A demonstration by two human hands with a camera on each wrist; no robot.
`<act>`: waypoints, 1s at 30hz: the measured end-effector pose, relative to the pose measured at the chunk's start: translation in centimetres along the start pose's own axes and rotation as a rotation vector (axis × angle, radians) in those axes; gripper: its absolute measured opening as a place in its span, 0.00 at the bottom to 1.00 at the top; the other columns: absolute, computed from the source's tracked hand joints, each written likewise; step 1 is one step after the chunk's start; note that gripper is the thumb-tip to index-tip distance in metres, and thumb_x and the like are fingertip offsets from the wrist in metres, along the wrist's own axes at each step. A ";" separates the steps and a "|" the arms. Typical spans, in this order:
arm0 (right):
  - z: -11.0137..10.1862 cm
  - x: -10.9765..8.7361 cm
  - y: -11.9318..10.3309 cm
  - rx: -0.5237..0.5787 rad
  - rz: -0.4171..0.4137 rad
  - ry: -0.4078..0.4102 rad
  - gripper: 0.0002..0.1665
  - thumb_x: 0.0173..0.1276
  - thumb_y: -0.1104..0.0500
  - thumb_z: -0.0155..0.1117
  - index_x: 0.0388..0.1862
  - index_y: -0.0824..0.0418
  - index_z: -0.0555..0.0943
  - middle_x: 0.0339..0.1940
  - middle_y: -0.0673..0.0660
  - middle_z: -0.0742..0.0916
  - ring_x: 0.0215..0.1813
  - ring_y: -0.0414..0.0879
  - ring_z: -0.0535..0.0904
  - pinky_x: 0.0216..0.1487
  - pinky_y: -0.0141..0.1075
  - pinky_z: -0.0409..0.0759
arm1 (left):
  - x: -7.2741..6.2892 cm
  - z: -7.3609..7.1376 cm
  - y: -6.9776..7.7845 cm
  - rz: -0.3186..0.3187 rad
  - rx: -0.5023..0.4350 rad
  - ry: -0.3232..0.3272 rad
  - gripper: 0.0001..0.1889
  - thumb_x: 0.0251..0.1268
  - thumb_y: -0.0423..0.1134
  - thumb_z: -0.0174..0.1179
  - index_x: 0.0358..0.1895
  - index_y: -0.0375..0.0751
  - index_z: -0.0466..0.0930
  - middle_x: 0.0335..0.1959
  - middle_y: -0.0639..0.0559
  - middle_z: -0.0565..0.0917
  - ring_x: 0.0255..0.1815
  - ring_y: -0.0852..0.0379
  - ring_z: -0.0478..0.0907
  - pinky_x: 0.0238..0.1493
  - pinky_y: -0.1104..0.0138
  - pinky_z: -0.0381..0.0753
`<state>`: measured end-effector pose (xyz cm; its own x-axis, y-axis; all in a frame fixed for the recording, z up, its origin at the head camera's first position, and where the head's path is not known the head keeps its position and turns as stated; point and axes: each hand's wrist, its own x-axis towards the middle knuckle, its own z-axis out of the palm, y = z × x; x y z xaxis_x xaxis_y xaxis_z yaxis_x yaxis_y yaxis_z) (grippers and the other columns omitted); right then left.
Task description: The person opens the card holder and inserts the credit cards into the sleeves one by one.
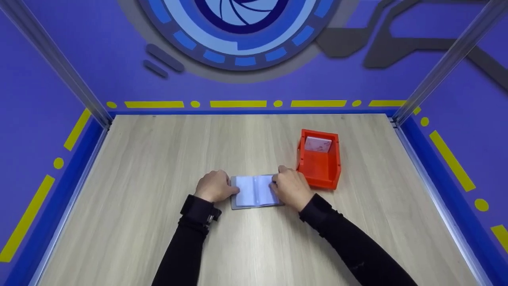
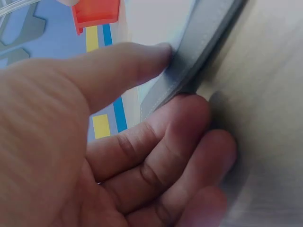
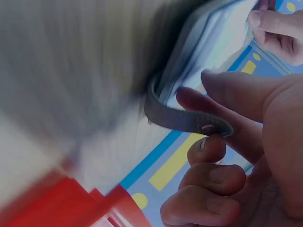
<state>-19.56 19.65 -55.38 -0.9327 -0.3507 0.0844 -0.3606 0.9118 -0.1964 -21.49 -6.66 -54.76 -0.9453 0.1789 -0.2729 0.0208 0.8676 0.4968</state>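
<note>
Where hands [image 1: 293, 187] overlap it, the open booklet [image 1: 245, 191] is hidden.

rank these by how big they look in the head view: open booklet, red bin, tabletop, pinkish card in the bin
1. tabletop
2. red bin
3. open booklet, partly hidden by the right hand
4. pinkish card

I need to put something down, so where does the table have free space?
Free: the table left of the left hand, between booklet and back wall, and right of the bin. Crowded: between booklet and bin, where the right hand is.
</note>
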 end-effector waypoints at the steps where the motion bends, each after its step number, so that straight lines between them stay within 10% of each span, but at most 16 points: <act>1: -0.1 0.3 0.0 -0.013 -0.003 -0.011 0.10 0.76 0.55 0.75 0.41 0.61 0.94 0.31 0.57 0.82 0.31 0.49 0.78 0.32 0.41 0.75 | 0.0 0.1 -0.1 -0.006 0.001 -0.002 0.23 0.62 0.48 0.76 0.16 0.50 0.73 0.17 0.59 0.72 0.20 0.58 0.69 0.23 0.64 0.63; 19: -1.3 3.2 0.7 -0.012 0.018 -0.269 0.13 0.81 0.55 0.69 0.55 0.62 0.91 0.41 0.59 0.88 0.39 0.52 0.79 0.46 0.44 0.84 | 0.0 0.4 0.8 0.034 0.022 0.011 0.22 0.65 0.50 0.75 0.19 0.48 0.74 0.21 0.57 0.74 0.24 0.55 0.71 0.28 0.63 0.65; 30: -1.5 3.5 0.6 0.004 -0.012 -0.208 0.07 0.79 0.61 0.66 0.49 0.63 0.86 0.37 0.59 0.87 0.36 0.53 0.79 0.45 0.46 0.85 | -0.3 0.6 1.3 0.057 0.063 0.040 0.26 0.67 0.50 0.75 0.18 0.49 0.69 0.20 0.57 0.71 0.23 0.55 0.69 0.27 0.62 0.65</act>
<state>-23.03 19.32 -53.75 -0.9096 -0.3988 -0.1165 -0.3717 0.9064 -0.2005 -20.97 -5.35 -54.51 -0.9541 0.2116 -0.2121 0.0944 0.8842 0.4575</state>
